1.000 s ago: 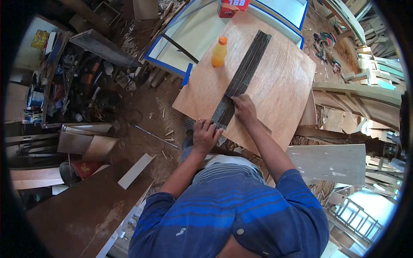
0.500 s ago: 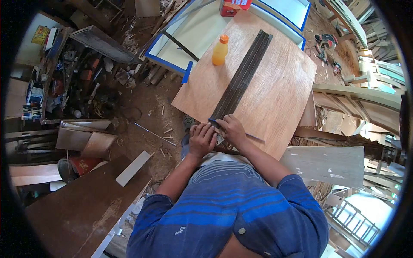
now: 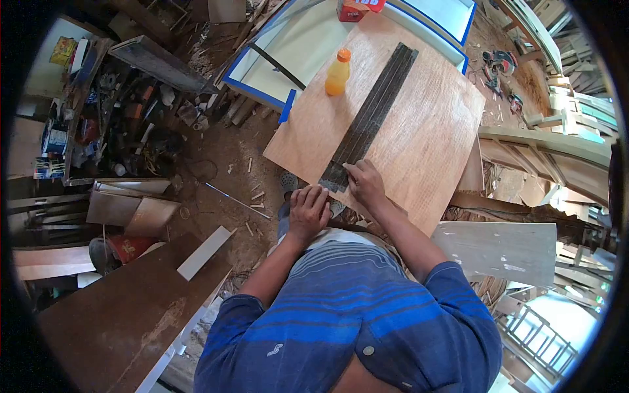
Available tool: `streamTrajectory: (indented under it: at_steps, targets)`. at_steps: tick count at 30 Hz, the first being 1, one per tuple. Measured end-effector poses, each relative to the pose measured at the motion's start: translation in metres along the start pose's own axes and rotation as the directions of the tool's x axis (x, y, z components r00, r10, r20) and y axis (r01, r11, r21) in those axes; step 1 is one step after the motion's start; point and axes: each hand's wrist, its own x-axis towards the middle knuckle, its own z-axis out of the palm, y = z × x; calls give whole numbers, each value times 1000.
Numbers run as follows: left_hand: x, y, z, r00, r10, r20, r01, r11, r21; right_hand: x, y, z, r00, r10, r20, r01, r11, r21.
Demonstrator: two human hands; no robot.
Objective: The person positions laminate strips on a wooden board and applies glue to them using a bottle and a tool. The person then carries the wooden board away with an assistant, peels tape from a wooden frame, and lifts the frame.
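Note:
Long dark strips lie side by side on a reddish plywood sheet, running from its far side to the edge close to my body. My left hand rests at that near edge, fingers fairly straight and lying over the end of the strips. Beside the strips on their right, my right hand bends over the plywood with its fingers curled in. Whatever those fingers pinch, if anything, is hidden beneath them. A bottle of orange drink with an orange cap stands on the sheet, left of the strips.
A blue-edged white frame sits under the far side of the plywood, with a red box at the top. A brown board lies at lower left. Power tools and wood scraps litter the floor. A grey panel is at right.
My right hand has moved slightly right and forward, away from my left hand. The thin blue-edged strip that lay crosswise under it no longer shows. My left hand stays almost where it was.

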Motion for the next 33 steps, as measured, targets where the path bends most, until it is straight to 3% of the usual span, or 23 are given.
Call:
streamTrajectory:
  at_steps: [4, 8, 14, 17, 20, 23, 29, 33]
  targets:
    - [0, -3, -1, 1000, 27, 5, -27, 999, 18, -9, -9, 10, 997, -77, -1, 77, 997, -20]
    - [-10, -13, 5, 1000, -6, -22, 4, 996, -92, -21, -24, 19, 986, -151, 72, 151, 988, 4]
    - [-13, -14, 3, 999, -28, -18, 26, 994, -104, -21, -24, 6, 991, -71, 113, 55, 988, 142]
    - [-9, -10, -2, 1000, 5, 13, -5, 999, -37, -18, -17, -1, 998, 58, 5, -58, 987, 152]
    - [-8, -10, -2, 999, 37, 34, -37, 999, -1, -21, -9, -5, 999, 33, -19, -32, 998, 52]
    - [-8, -12, -1, 998, 47, 52, -49, 999, 25, -31, -5, -1, 998, -16, 58, 13, 998, 53]
    - [-9, -14, -2, 993, 74, 88, -78, 996, 44, -18, 5, -10, 1000, -13, -27, 13, 1000, -23]
    - [-8, -9, -9, 988, 49, 147, -53, 998, 24, -35, -13, 2, 996, -70, 61, 69, 997, 32]
